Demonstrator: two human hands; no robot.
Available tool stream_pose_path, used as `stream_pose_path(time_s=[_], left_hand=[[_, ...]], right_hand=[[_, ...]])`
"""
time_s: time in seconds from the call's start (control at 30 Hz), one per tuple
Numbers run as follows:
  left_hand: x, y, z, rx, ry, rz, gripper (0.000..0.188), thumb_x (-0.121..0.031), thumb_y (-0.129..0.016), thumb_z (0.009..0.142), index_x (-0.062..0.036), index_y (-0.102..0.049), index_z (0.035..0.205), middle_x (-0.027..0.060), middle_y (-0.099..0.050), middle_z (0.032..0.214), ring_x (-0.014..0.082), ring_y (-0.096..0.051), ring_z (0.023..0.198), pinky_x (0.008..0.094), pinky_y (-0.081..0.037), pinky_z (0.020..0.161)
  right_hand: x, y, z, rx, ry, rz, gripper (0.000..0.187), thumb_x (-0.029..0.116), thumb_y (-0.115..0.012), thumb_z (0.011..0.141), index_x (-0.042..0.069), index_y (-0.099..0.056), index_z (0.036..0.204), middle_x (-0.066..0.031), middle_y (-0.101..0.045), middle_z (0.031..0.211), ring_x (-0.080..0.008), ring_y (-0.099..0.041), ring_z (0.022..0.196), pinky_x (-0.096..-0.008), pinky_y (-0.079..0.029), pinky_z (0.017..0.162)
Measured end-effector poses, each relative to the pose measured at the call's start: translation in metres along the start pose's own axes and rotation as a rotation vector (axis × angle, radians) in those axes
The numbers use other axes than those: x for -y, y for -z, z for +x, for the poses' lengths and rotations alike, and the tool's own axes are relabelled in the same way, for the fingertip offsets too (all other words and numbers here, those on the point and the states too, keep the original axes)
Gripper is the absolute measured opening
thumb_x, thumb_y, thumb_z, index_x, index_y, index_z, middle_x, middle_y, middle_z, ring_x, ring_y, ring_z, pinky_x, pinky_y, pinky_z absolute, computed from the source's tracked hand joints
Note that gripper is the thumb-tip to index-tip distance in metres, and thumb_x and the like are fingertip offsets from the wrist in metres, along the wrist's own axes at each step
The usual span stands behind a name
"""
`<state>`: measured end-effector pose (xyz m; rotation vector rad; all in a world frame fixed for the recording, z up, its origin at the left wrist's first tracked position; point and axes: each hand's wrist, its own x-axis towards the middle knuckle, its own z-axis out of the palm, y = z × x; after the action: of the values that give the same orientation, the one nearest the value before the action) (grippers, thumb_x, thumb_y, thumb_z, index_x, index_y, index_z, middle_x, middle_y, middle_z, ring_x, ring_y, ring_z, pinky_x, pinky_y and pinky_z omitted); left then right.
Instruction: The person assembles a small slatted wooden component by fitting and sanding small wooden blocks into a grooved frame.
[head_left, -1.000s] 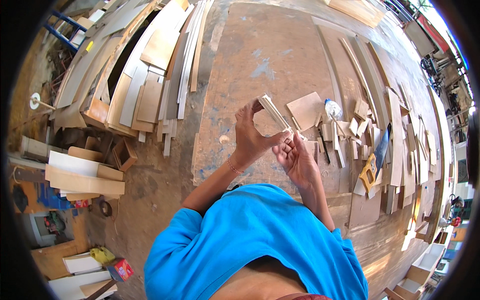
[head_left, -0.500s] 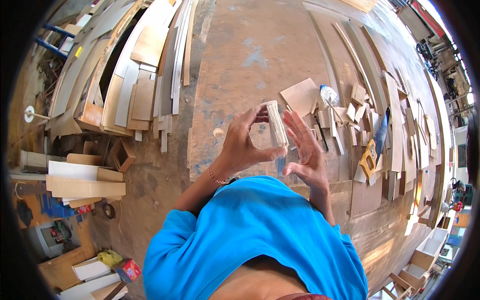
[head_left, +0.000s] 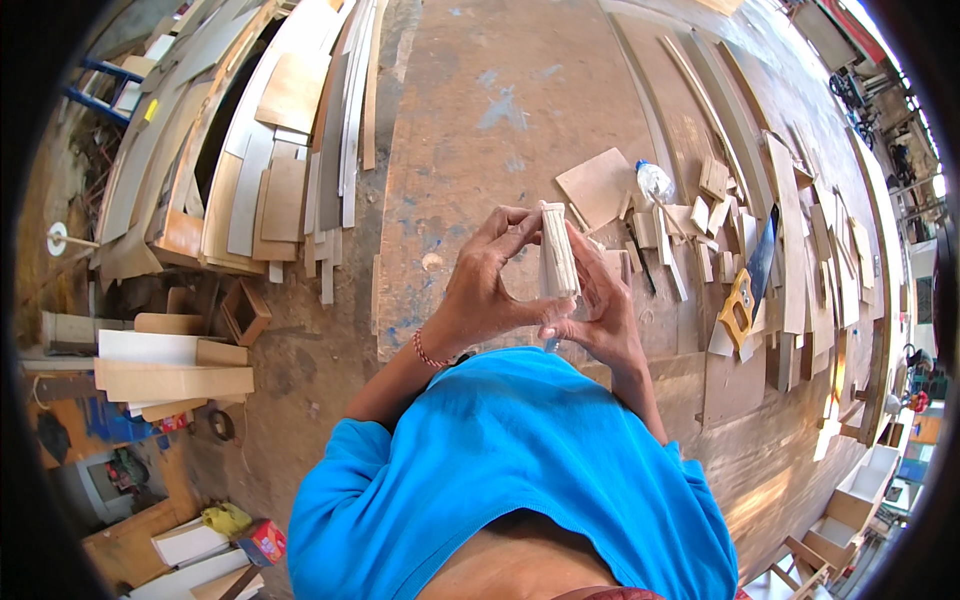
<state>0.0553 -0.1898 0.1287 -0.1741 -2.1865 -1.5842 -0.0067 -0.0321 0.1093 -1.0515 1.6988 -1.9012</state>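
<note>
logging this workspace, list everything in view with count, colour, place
Pale ridged wooden piece: one, cream, centre
Yellow-handled metal handsaw: one, blue blade, right
Clear blue-capped bottle: one, transparent, right
Flat square wooden board: one, tan, left of bottle
Small wooden offcuts: many, tan, white, right
Long flat planks: many, white, grey, tan, upper left
Blue-stained work surface: one, brown, centre
Open wooden box: one, brown, left
Crumpled plastic bag: one, yellow, lower left
Small carton: one, red, lower left
Short-sleeved shirt: one, blue, bottom centre
Left hand: one, bare, gripping piece
Right hand: one, bare, beside it
</note>
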Motion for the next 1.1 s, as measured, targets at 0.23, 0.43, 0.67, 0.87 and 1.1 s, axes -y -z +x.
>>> stream_pose_path(time_s=[0.23, 0.43, 0.67, 0.87, 1.1], left_hand=[[0.0008, 0.0009, -0.0005, 0.035, 0.026, 0.095, 0.075, -0.028, -0.077, 0.056, 0.0009, -0.051, 0.120, 0.0139, -0.051, 0.111, 0.0256, -0.051, 0.104, 0.0347, -0.042, 0.089], [0.0006, 0.0003, -0.0017, 0.040, 0.039, 0.096, 0.074, -0.031, -0.076, 0.056, 0.0016, -0.052, 0.118, 0.0146, -0.050, 0.112, 0.0272, -0.049, 0.105, 0.0357, -0.040, 0.088], [0.0019, 0.0007, -0.0025, 0.045, 0.037, 0.126, 0.073, -0.032, -0.075, 0.057, 0.0024, -0.052, 0.117, 0.0149, -0.050, 0.112, 0.0268, -0.050, 0.105, 0.0365, -0.041, 0.088], [0.0045, 0.0009, 0.0019, 0.042, 0.031, 0.102, 0.071, -0.030, -0.075, 0.059, 0.0023, -0.052, 0.117, 0.0146, -0.050, 0.111, 0.0250, -0.053, 0.102, 0.0350, -0.044, 0.089], [0.0020, -0.0056, 0.0035, -0.072, 0.061, -0.163, 0.087, -0.028, -0.079, 0.058, 0.0029, -0.037, 0.127, 0.0151, -0.052, 0.107, 0.0260, -0.058, 0.097, 0.0349, -0.046, 0.085]], right_hand=[[0.0008, -0.0003, -0.0009, -0.008, -0.015, 0.034, 0.098, 0.022, -0.083, 0.052, 0.000, -0.032, 0.132, -0.0172, -0.031, 0.136, -0.0275, -0.034, 0.125, -0.0414, -0.032, 0.102], [0.0042, 0.0007, -0.0009, -0.001, -0.013, -0.001, 0.097, 0.020, -0.083, 0.051, 0.002, -0.032, 0.132, -0.0163, -0.032, 0.136, -0.0267, -0.034, 0.125, -0.0407, -0.032, 0.102], [0.0023, 0.0001, -0.0008, 0.000, -0.026, 0.006, 0.097, 0.020, -0.083, 0.051, 0.003, -0.033, 0.132, -0.0154, -0.033, 0.136, -0.0263, -0.034, 0.125, -0.0401, -0.032, 0.102], [-0.0003, 0.0008, 0.0004, -0.011, -0.046, 0.041, 0.098, 0.021, -0.084, 0.050, 0.004, -0.032, 0.133, -0.0138, -0.033, 0.135, -0.0252, -0.035, 0.124, -0.0399, -0.033, 0.102], [-0.0004, 0.0009, 0.0006, -0.028, -0.053, 0.044, 0.102, 0.023, -0.084, 0.049, 0.003, -0.030, 0.134, -0.0128, -0.038, 0.133, -0.0244, -0.040, 0.120, -0.0400, -0.034, 0.101]])
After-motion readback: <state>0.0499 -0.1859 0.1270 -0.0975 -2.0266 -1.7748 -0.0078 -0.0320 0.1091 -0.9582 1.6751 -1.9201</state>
